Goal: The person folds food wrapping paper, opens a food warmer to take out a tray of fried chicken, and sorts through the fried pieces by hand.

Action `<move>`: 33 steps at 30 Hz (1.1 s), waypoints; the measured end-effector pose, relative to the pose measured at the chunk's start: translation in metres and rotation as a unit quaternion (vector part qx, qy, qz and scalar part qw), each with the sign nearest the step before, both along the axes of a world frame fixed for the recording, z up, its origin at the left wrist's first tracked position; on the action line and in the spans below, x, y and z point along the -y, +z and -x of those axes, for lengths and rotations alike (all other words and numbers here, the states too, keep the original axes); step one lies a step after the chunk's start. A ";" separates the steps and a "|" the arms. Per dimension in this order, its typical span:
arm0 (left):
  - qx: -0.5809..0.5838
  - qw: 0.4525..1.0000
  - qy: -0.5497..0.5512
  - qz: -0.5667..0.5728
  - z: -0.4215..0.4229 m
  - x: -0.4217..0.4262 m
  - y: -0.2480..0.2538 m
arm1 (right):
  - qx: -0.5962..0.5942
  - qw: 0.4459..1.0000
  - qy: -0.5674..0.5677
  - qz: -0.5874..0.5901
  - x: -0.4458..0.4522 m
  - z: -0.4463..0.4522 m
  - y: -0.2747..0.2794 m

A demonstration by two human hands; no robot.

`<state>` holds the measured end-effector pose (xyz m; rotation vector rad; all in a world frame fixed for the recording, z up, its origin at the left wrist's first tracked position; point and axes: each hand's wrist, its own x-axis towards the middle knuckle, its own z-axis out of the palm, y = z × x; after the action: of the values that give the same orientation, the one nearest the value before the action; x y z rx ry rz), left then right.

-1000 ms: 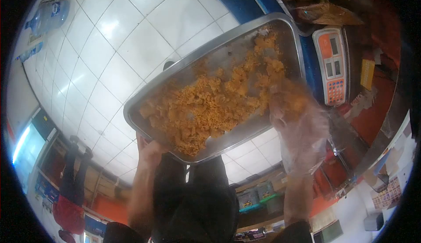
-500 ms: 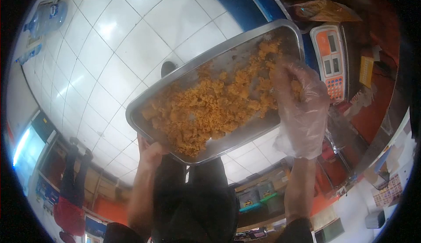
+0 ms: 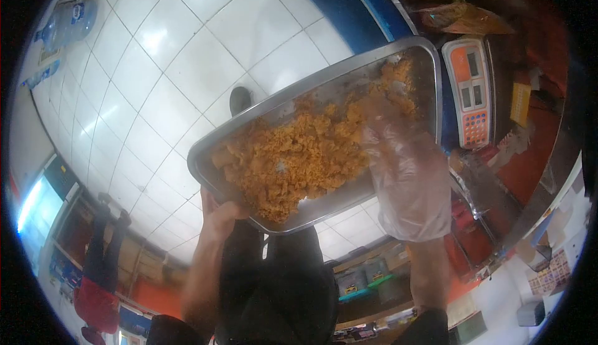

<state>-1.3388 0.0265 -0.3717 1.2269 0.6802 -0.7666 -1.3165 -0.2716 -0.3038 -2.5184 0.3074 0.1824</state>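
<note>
A metal tray point(image 3: 205, 139) tilts across the middle of the view, with golden, crumbly fried chicken pieces point(image 3: 305, 152) spread over most of its bottom. At its lower left corner, my left hand point(image 3: 222, 217) is closed on the rim, bare, with some fingers hidden under the tray. My right hand point(image 3: 408, 170) wears a clear plastic glove and reaches over the near rim into the right half. Its fingertips touch the pieces there, but they are blurred and partly hidden, so I cannot see whether anything is between them.
A digital scale point(image 3: 470, 93) with an orange panel stands right of the tray. Plastic-wrapped packages point(image 3: 461, 18) lie at top right. Blue water bottles point(image 3: 68, 24) are at far left. Another person point(image 3: 96, 301) stands at lower left. White floor tiles point(image 3: 174, 40) extend beyond the tray.
My right hand has moved left and deeper over the pieces, away from the tray's right end. The tray has shifted slightly right and down, with my left hand still on it.
</note>
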 end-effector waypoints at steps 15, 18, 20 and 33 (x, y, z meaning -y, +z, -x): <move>0.035 0.999 0.000 -0.011 -0.005 0.010 -0.003 | -0.069 0.941 -0.158 -0.291 0.010 0.023 -0.025; 0.039 0.999 0.017 -0.001 0.000 0.006 -0.013 | -0.132 0.718 -0.432 -0.529 0.013 0.030 -0.002; 0.044 0.999 0.017 0.003 0.000 0.002 -0.015 | -0.067 0.715 -0.471 -0.512 0.023 0.038 -0.007; 0.039 0.995 0.047 -0.084 0.004 -0.016 -0.028 | 0.288 0.788 -0.401 -0.368 0.230 0.113 0.007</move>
<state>-1.3426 0.0427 -0.3996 1.3609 0.7446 -0.5903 -1.4295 -0.5015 -0.2965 -1.3914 0.8209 -0.6714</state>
